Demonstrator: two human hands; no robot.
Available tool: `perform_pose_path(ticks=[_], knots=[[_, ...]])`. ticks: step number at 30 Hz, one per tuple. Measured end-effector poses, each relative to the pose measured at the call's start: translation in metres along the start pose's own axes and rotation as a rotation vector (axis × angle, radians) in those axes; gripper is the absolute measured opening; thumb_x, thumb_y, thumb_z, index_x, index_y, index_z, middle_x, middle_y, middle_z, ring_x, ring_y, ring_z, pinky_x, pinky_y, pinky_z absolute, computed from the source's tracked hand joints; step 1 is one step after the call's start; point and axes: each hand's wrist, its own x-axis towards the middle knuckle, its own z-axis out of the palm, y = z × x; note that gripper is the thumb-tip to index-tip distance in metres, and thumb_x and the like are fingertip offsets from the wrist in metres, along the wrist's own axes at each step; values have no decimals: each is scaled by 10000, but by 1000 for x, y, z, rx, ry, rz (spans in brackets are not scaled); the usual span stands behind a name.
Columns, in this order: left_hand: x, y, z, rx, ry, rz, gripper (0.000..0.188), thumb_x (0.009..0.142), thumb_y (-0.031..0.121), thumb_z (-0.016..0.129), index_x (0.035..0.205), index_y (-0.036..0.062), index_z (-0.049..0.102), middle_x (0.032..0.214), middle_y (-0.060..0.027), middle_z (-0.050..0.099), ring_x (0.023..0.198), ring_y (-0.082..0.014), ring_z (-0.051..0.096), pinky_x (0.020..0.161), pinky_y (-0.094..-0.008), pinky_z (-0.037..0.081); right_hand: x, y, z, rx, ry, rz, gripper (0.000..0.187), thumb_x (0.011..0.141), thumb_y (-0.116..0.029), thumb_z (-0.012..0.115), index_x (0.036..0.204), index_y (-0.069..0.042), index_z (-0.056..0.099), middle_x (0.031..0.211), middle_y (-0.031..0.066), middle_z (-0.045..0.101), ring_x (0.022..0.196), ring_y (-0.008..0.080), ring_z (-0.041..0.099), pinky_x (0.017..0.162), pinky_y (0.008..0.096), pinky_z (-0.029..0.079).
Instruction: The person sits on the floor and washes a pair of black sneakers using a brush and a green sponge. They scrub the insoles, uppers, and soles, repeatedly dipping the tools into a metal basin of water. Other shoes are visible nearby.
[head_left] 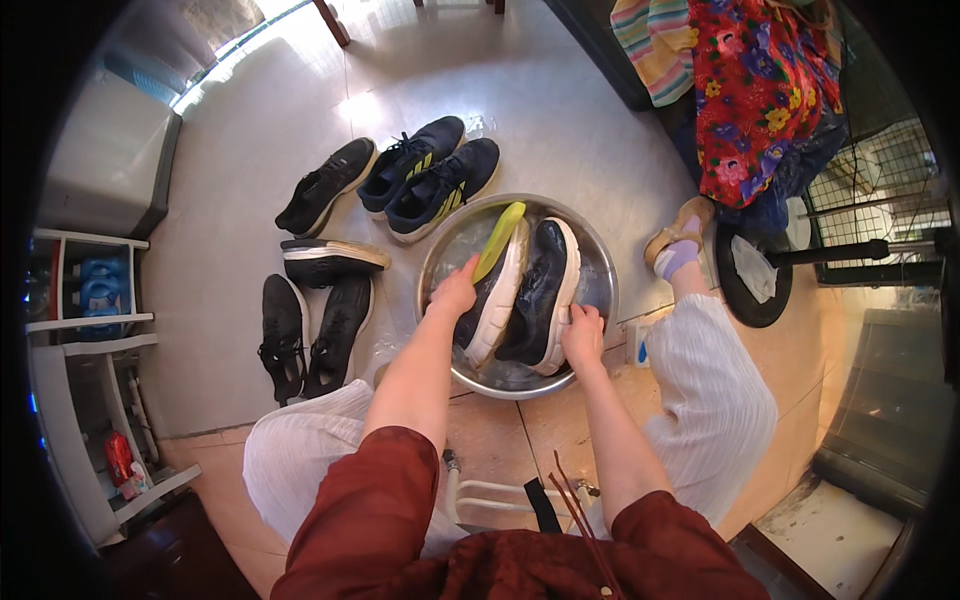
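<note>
A round metal basin (607,262) stands on the floor between my legs, holding two dark sneakers with thick white soles, both tilted on their sides. My left hand (455,288) is closed on a long yellow-green brush (500,243), its bristles hidden from view. The brush lies along the left sneaker (497,300), against its outer side. On the right, my right hand (582,336) grips the white sole of the right sneaker (545,290), fingers bent around its edge. The two sneakers lean close together inside the basin.
Beyond the basin sits a pair of navy sneakers (440,185) with yellow-green stripes. Several black shoes (340,325) lie to the left. A shelf unit (95,290) is at the far left. A black round base (752,275) stands right of my foot, near flowered cloth (765,90).
</note>
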Motion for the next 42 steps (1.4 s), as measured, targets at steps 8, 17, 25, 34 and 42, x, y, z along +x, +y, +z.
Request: perform_pose_path(ticks=[8, 17, 25, 34, 42], knots=[[4, -19, 11, 290, 180, 52, 262, 957, 102, 441, 1166, 125, 598, 1025, -191, 700, 979, -392, 684, 816, -491, 557, 2, -10, -1, 9, 210, -122, 399, 800, -36, 601, 1197, -52, 642, 1285, 162, 544, 1182, 372, 492, 1034, 438, 415], [-80, 36, -33, 40, 648, 195, 499, 815, -50, 513, 1210, 224, 647, 1261, -42, 620, 958, -383, 664, 848, -491, 527, 22, -65, -23, 527, 347, -349, 456, 821, -185, 686, 1255, -60, 623, 1203, 169, 592, 1104, 317, 564, 963, 373, 458], [-149, 80, -62, -157, 907, 473, 343, 771, -73, 521, 1036, 103, 652, 1198, -69, 659, 998, -334, 662, 842, -432, 542, 28, -106, -82, 1050, -526, 333, 1044, 742, -730, 677, 1495, -81, 356, 1522, 171, 336, 1335, 385, 398, 901, 644, 469], [-183, 124, -53, -700, 823, 676, 350, 712, -123, 434, 979, 15, 613, 1106, -140, 683, 1062, -347, 643, 919, -405, 508, -10, -121, -137, 1607, -1018, 158, 663, 842, -625, 635, 1333, -188, 548, 1220, 126, 600, 1130, 294, 578, 959, 566, 467], [-180, 122, -73, -565, 439, 729, 426, 700, 107, 671, 1121, 47, 653, 1561, -158, 309, 1393, -367, 338, 1140, -427, 315, -2, -133, -139, 1554, -615, 22, 323, 851, -48, 673, 1158, -46, 574, 1035, 112, 634, 918, 244, 648, 759, 393, 573]])
